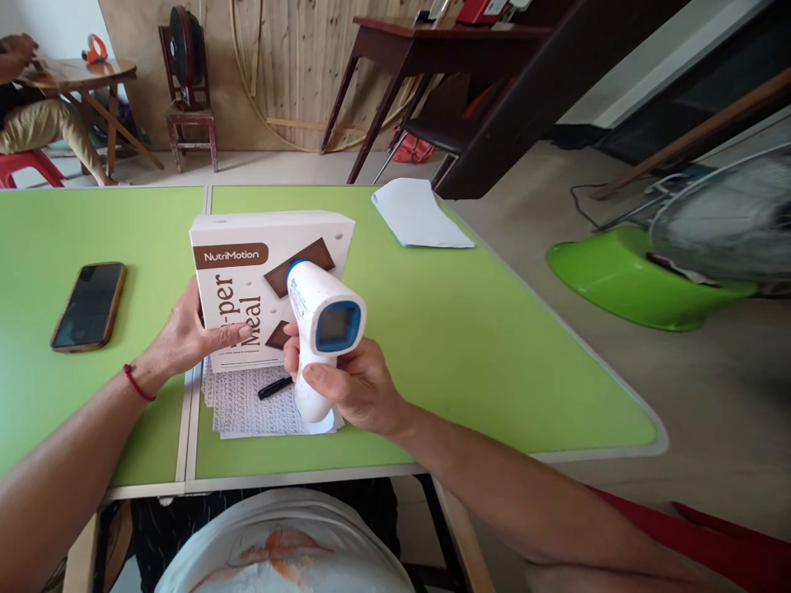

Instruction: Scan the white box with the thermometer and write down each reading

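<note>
My left hand [185, 333] grips the lower left side of a white NutriMotion box [238, 284], its thumb laid across the front. The box stands upright with brown bars printed on it. In my right hand [352, 383] is a white infrared thermometer [315, 338] with a blue-rimmed screen, its fingers wrapped round the handle. The thermometer's front end points at the box and covers part of its print; whether they touch I cannot tell. Below them lie sheets of handwritten paper [238, 403], with a black pen [273, 388] on top.
A phone [88, 306] lies on the green table [470, 354] at left, and white paper [420, 212] near the far edge. Right of the table are a green basin [611, 276] and a fan [729, 218]. A person [49, 123] sits at a round table far left.
</note>
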Available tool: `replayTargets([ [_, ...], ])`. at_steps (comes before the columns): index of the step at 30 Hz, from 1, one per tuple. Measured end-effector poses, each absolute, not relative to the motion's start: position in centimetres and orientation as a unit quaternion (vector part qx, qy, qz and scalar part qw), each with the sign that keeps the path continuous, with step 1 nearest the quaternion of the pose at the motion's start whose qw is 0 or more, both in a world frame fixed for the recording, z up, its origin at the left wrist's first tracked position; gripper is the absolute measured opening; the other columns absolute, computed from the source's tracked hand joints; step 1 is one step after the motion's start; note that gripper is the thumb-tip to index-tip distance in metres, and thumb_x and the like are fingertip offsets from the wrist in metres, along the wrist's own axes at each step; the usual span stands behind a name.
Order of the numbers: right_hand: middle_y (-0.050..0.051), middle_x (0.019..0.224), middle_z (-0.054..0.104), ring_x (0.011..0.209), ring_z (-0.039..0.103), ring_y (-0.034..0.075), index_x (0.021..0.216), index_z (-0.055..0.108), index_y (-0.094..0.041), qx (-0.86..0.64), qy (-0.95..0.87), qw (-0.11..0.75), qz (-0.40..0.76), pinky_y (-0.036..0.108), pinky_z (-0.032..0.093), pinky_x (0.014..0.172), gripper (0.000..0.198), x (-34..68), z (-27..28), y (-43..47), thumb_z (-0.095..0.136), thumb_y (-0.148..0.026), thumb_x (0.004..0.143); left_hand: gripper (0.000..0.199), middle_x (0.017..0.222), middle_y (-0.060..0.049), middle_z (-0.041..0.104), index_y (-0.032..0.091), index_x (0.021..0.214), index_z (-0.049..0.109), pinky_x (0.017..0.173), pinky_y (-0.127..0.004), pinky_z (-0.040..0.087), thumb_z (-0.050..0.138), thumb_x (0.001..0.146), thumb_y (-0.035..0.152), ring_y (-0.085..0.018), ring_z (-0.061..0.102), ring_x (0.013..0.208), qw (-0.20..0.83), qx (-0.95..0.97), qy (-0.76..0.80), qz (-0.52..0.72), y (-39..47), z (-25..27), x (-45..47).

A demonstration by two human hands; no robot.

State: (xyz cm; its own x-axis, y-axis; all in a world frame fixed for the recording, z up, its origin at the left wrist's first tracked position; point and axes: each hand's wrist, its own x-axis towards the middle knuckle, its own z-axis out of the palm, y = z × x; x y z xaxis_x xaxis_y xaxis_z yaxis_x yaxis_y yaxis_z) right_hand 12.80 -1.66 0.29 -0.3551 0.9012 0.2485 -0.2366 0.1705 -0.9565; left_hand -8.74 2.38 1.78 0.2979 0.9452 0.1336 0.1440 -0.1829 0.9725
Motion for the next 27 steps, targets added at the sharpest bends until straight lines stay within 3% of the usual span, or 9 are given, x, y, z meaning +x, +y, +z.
replayTargets([
  [27, 0.0, 0.071, 0.058, 0.06, 0.052, 0.012, 0.089, 0.06, -0.019, -0.267, -0.597, 0.493, 0.574, 0.028, 0.043, 0.053, 0.022, 12.87, 0.09, -1.41, 0.069, -0.036, 0.077, 0.066, 0.112, -0.014, 0.065, 0.013, 0.116, 0.047, 0.073, -0.038, 0.058, 0.084, 0.065, 0.035, -0.029, 0.066, 0.096, 0.474, 0.656, 0.433, 0.396, 2.46, 2.25, -8.81],
])
